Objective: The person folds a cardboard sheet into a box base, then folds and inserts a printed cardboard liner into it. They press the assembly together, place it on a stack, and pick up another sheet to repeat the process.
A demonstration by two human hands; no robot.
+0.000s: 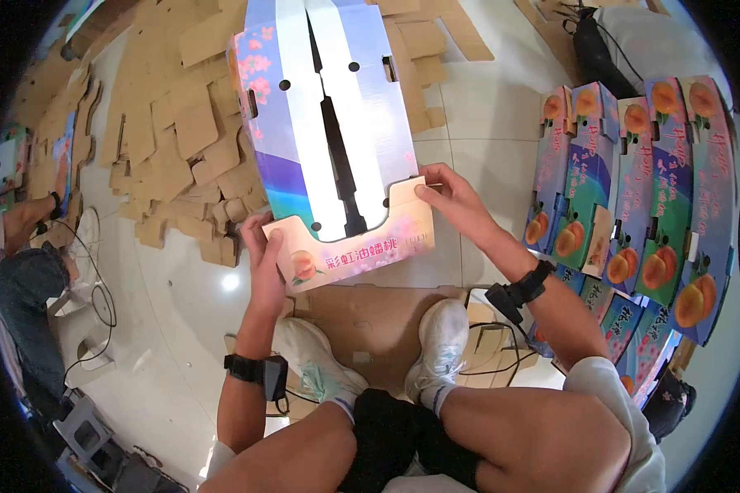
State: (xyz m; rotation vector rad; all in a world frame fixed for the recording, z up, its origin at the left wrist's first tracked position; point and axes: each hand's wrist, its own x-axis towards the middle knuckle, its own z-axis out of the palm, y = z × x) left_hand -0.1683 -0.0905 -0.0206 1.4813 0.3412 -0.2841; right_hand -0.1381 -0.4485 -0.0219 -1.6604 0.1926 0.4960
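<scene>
Left hand (pixel 262 256) and right hand (pixel 459 200) each pinch a near corner of the box (pixel 362 140); box ahead, between them, long axis running away, both hands equally near.

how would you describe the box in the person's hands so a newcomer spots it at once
Find the person's white shoes on the floor. Just beyond the toes, the left hand and right hand grip a purple-blue carton by its peach-coloured end panel. Unlike the boxes stacked at right, it shows two white bands beside a dark lengthwise gap.
</scene>
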